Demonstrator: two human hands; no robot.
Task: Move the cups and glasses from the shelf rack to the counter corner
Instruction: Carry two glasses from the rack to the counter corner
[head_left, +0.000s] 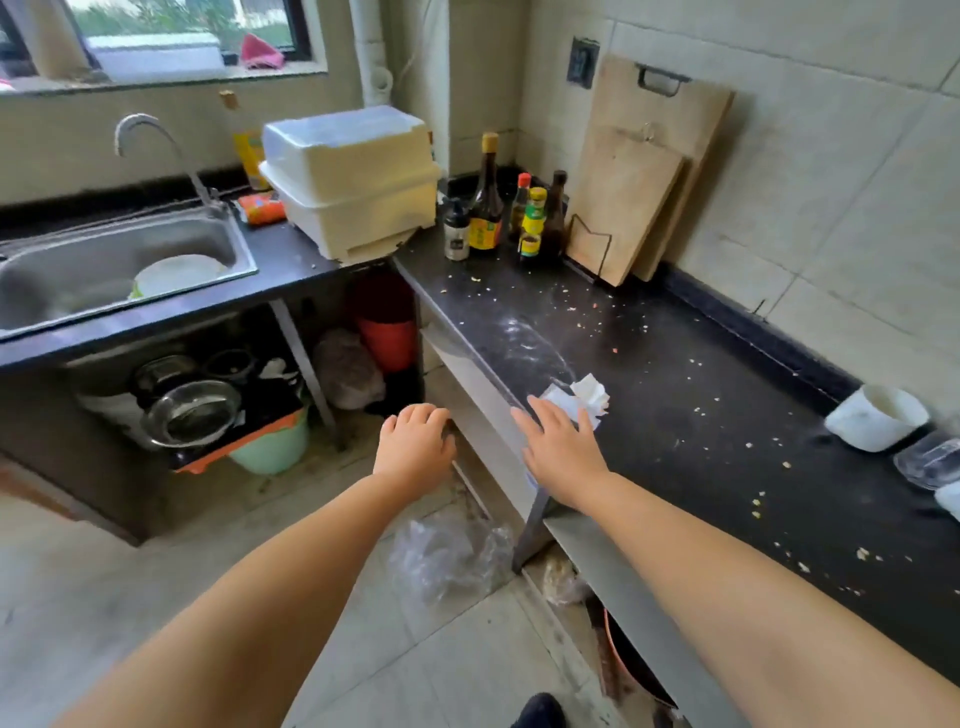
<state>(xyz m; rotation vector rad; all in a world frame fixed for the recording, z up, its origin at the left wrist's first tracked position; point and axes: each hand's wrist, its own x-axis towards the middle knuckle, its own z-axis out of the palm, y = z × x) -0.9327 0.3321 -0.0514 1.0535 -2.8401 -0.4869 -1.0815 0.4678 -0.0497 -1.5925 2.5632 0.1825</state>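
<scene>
Both my forearms fill the bottom of the view, bare and reaching forward. Beyond my fingers stretches the black counter (691, 415), a long polished stone slab, hard and speckled with pale crumbs and a floury smear. Off to the left of my left hand (415, 447) sits the steel sink (104, 260), dull and rounded, with a cream plastic dish box (353, 182) at its far end. Ahead of my right hand (563, 452), in the counter's corner, two pale wooden cutting boards (639, 182) lean on the tiled wall beside a cluster of dark sauce bottles (498, 208).

My left hand hangs over the floor with fingers loosely curled, holding nothing. My right hand lies flat, fingers straight, its fingertips touching a crumpled white tissue (582, 397) at the counter's near edge.

Far to the right of my right hand, by the back ledge, a white cup (878, 418) rests on its side, and just beside it a clear glass (930, 462) is cut off by the frame. I see no shelf rack from here. I judge the cup to be stiff, smooth ceramic or plastic, fairly light, best taken round its body. I expect the glass to be slick and breakable, so I would wrap my fingers round its wall, not pinch the rim.
</scene>
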